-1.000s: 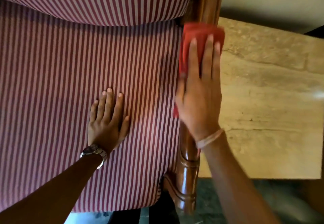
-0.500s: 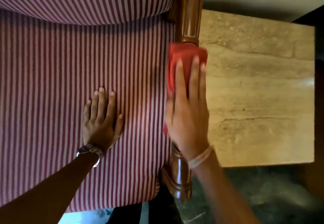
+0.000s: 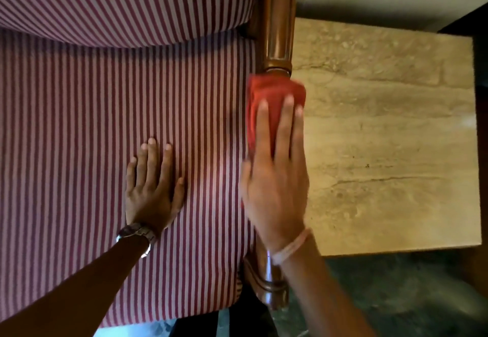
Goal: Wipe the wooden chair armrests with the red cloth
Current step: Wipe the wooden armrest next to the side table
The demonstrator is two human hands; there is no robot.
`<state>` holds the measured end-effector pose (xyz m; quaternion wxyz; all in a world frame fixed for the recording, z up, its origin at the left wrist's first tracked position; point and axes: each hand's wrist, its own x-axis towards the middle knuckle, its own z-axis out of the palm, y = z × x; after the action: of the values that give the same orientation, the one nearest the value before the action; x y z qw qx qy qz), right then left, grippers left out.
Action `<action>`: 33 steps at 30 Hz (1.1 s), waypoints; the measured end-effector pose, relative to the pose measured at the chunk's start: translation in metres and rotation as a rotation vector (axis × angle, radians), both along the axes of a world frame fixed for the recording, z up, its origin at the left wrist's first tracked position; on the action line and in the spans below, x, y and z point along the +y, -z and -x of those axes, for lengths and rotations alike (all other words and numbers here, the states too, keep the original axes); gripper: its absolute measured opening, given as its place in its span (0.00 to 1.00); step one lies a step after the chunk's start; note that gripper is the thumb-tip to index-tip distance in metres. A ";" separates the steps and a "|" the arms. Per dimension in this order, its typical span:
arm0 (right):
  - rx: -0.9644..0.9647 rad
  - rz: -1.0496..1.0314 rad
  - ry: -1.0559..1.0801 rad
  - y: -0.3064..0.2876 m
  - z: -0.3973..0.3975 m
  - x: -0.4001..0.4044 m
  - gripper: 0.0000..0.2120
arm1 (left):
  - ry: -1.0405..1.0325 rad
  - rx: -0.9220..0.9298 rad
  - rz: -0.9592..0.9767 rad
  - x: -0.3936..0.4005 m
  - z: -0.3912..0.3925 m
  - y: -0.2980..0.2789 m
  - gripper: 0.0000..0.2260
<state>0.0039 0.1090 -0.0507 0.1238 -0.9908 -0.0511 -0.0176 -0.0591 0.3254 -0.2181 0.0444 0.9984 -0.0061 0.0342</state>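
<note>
Chair (image 3: pixel 132 99), one, upholstered in red-and-white stripes, seen from above. Armrest (image 3: pixel 280 20), one in view, polished wood, running along the seat's right edge; front end (image 3: pixel 269 284) carved and rounded. Red cloth (image 3: pixel 274 91), one, folded over the middle of the armrest, touching it. Desk (image 3: pixel 383 138), one, pale stone top, just beside the armrest on the right. Hands, two. Right hand (image 3: pixel 277 186): flat, fingers straight and together, pressed down on the cloth, palm over the armrest; pale band (image 3: pixel 290 247) at the wrist. Left hand (image 3: pixel 151 189): open, fingers slightly spread, resting flat on the seat cushion, holding nothing; wristwatch (image 3: pixel 137 232) on the wrist. Bare armrest wood beyond the cloth toward the backrest. Dark floor (image 3: pixel 396 289) along the desk's near edge.
</note>
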 end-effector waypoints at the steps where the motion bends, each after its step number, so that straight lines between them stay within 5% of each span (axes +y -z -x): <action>1: 0.020 -0.018 0.029 0.000 -0.033 0.002 0.32 | 0.007 -0.003 -0.010 0.000 -0.002 0.000 0.32; 4: 0.002 -0.041 0.139 -0.002 -0.076 0.008 0.29 | -0.003 0.002 -0.018 -0.001 -0.004 -0.004 0.31; 11: 0.184 -0.092 0.145 -0.003 0.095 -0.006 0.37 | 0.010 -0.017 -0.022 -0.002 -0.005 -0.006 0.31; 19: 0.017 -0.090 0.151 0.000 -0.106 0.004 0.31 | 0.022 -0.034 -0.061 -0.001 -0.003 -0.003 0.31; 26: 0.187 -0.067 0.103 -0.009 0.088 -0.007 0.36 | 0.019 -0.027 -0.060 -0.001 -0.003 -0.002 0.31; 33: 0.050 -0.082 0.140 -0.002 -0.073 0.002 0.33 | 0.024 -0.017 -0.068 -0.001 -0.002 -0.001 0.31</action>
<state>0.0770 0.1106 -0.0490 0.1641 -0.9862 0.0224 -0.0035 -0.0568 0.3244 -0.2175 0.0108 0.9989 -0.0197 0.0418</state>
